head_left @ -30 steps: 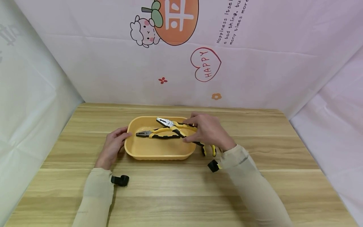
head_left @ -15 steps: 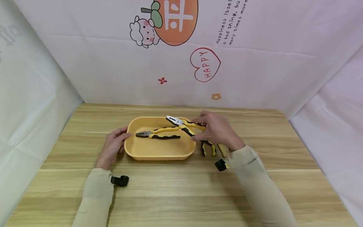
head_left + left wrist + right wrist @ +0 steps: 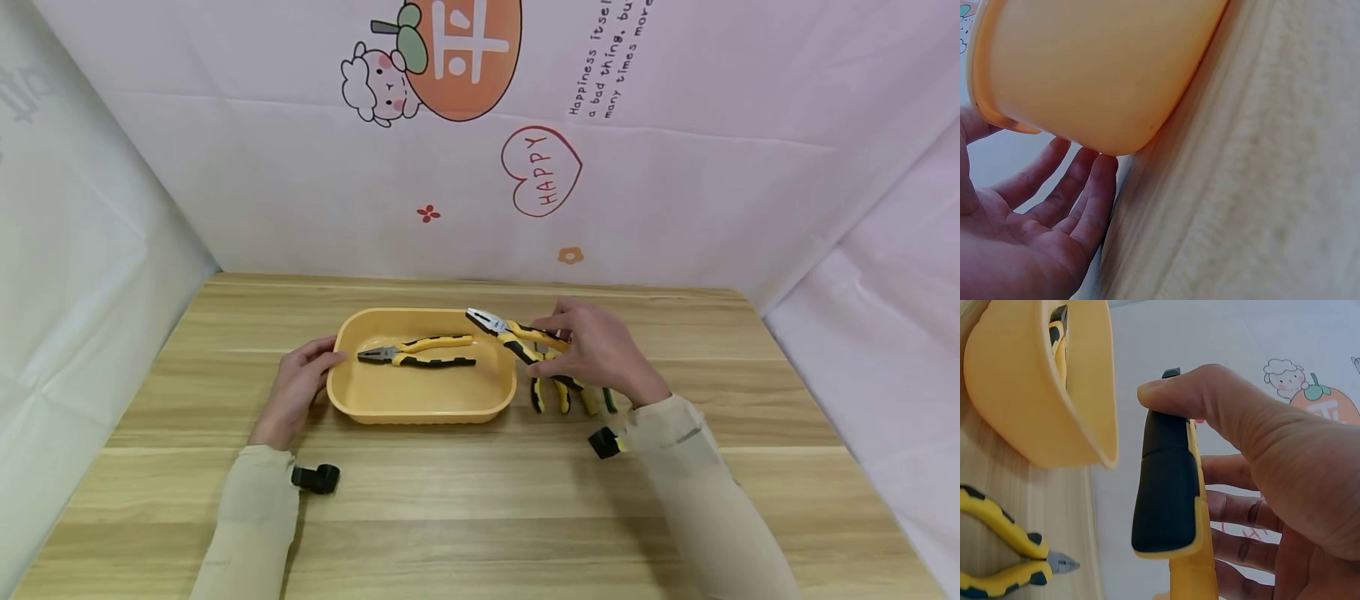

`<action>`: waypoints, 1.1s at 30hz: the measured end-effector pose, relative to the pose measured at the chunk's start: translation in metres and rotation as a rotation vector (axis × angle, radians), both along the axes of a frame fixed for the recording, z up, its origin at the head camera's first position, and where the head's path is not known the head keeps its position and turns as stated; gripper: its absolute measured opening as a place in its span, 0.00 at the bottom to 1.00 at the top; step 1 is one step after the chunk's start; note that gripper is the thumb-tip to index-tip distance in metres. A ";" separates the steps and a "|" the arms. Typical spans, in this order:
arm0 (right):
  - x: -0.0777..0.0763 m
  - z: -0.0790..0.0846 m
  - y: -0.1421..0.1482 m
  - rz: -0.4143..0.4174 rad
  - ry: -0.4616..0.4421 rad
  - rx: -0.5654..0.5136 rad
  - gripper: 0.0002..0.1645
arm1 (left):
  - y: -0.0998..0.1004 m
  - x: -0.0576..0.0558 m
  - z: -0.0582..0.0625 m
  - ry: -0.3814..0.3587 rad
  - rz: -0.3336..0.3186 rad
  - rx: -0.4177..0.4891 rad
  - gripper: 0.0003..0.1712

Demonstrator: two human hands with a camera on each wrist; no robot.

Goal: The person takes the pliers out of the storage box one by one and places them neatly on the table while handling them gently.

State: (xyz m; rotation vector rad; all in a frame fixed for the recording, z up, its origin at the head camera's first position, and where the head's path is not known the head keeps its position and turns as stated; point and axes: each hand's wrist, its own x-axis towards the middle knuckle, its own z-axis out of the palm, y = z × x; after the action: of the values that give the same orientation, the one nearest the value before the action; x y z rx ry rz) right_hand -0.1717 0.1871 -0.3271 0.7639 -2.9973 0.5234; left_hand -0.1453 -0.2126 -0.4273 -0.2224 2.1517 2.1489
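Note:
My right hand (image 3: 600, 346) holds a pair of combination pliers (image 3: 507, 330) with yellow-and-black handles, thumb on one handle and fingers at the other. Their metal nose points left, over the right rim of a yellow plastic tub (image 3: 420, 414). A similar pair of pliers (image 3: 435, 362) lies in the tub, nose to the left and handles spread. At the tub's left end my left hand (image 3: 294, 383) holds the rim, thumb over the edge; in the left wrist view its fingertips (image 3: 1105, 165) touch the outer wall.
Smaller yellow-and-black pliers (image 3: 1035, 550) with a short pointed nose lie on the wooden table (image 3: 450, 517) right of the tub. Beside them a green handle end (image 3: 610, 400) shows, partly under my right hand. A white printed cloth (image 3: 300, 183) hangs behind the table.
My right hand has moved right with the combination pliers, from over the tub to its right rim, uncovering the pliers in the tub and more tool handles on the table. The left hand stays put.

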 end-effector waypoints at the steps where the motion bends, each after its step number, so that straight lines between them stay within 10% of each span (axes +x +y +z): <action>1: 0.000 0.000 0.002 -0.002 -0.004 -0.001 0.42 | 0.000 0.000 0.000 -0.001 -0.002 -0.001 0.29; 33: 0.006 0.006 0.064 -0.106 -0.022 0.004 0.39 | -0.001 0.003 0.001 0.001 -0.014 0.008 0.31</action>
State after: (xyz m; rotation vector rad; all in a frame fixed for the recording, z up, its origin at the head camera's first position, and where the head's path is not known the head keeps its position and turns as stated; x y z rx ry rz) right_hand -0.1659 0.2511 -0.3208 0.5990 -3.0385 0.5253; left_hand -0.1427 -0.2138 -0.4263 -0.2050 2.1386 2.1505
